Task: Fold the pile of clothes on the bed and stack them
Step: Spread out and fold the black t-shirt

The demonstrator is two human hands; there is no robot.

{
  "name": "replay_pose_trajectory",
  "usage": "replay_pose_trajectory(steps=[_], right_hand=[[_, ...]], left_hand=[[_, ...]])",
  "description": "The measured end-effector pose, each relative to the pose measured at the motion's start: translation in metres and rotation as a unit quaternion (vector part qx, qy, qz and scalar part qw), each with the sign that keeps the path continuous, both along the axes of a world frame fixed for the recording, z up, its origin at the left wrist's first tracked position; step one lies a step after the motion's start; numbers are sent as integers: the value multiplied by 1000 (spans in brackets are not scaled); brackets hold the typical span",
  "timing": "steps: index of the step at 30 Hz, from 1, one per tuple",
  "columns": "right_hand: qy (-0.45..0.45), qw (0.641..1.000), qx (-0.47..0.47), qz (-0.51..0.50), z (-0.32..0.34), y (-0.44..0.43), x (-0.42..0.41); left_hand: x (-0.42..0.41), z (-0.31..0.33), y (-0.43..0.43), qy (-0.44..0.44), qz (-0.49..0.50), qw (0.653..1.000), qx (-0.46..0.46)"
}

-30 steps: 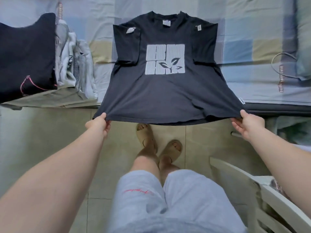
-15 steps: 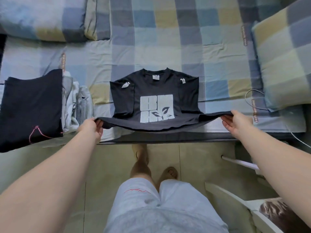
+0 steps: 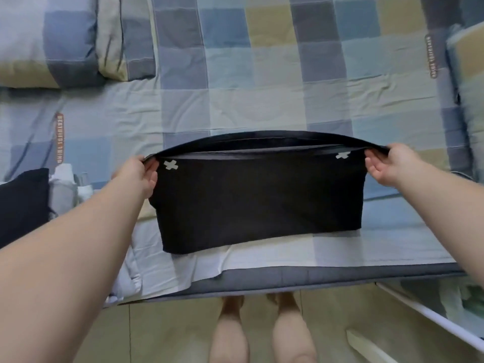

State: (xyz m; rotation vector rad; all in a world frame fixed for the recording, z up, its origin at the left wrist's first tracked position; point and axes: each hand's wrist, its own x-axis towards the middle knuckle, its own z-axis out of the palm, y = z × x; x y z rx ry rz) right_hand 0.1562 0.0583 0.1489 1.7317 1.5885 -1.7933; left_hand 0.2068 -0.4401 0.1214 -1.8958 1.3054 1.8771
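Note:
A black T-shirt (image 3: 259, 203) lies folded over on itself near the front edge of the checked bed (image 3: 262, 74), its plain back up and two small white cross marks at its upper corners. My left hand (image 3: 138, 176) pinches the hem at the upper left corner. My right hand (image 3: 390, 166) pinches the hem at the upper right corner. The hem edge arches between them, lifted a little off the layer below. A stack of folded clothes (image 3: 26, 203), dark on top with pale pieces beside it, sits at the left edge of the bed.
A checked pillow (image 3: 65, 40) lies at the back left and another pillow (image 3: 468, 82) at the right. The grey mattress edge (image 3: 288, 279) runs across the front. My bare legs (image 3: 262, 334) stand on the tiled floor. A white chair frame (image 3: 429, 318) is at the lower right.
Both hands have carried the shirt's bottom hem up and away over the printed front, which is now covered. The view has moved closer over the bed.

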Motion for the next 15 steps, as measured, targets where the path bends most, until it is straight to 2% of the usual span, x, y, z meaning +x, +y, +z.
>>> replay_pose_trajectory(steps=[7, 9, 10, 11, 12, 13, 14, 15], right_hand=[[14, 998, -20, 63, -109, -13, -63], [3, 990, -11, 138, -131, -28, -57], [0, 979, 31, 202, -138, -40, -47], [-4, 954, 99, 283, -145, -52, -34], [-9, 908, 167, 385, -153, -66, -19], [-23, 837, 223, 499, -162, -80, -3], [-34, 750, 270, 602, -170, -94, 12], [-28, 663, 308, 682, -178, -108, 25]], left_hand=[[-35, -99, 6, 44, -52, 995, -69], [-24, -120, 15, 41, -135, 975, -171], [-15, -129, 21, 39, -216, 947, -236], [-3, -135, 26, 39, -309, 907, -285], [9, -140, 31, 32, -393, 860, -325], [20, -147, 35, 17, -450, 819, -356], [31, -153, 37, -8, -476, 793, -379], [40, -157, 38, -40, -474, 790, -388]])
